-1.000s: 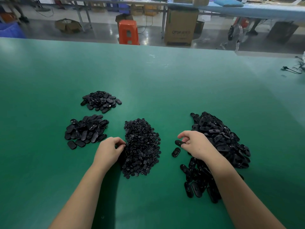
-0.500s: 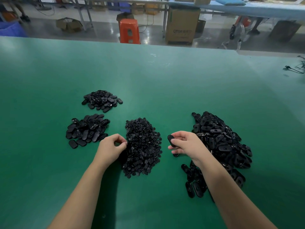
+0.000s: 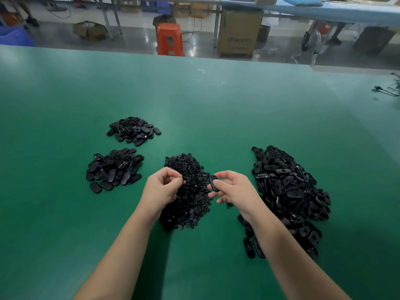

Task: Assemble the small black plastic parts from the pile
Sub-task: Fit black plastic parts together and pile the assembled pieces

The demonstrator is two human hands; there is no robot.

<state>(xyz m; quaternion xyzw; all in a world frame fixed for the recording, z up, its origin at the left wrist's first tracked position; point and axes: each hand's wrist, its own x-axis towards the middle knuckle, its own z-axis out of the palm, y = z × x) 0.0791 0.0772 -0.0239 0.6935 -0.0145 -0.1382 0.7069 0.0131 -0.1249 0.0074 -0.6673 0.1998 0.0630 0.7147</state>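
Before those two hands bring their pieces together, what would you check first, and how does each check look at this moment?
1. Right hand pinches an oval piece: ok.
2. Left hand pinches a small piece: ok, though it is barely visible.
3. Both pieces are raised above the middle pile: ok.
4. Pieces are apart, with a gap between them: ok.
5. Oval piece's socket side faces the small piece: cannot tell.

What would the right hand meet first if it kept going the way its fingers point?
Probably the left hand, which pinches a small part. The right hand, holding an oval part, points leftward at it; depth is unclear.
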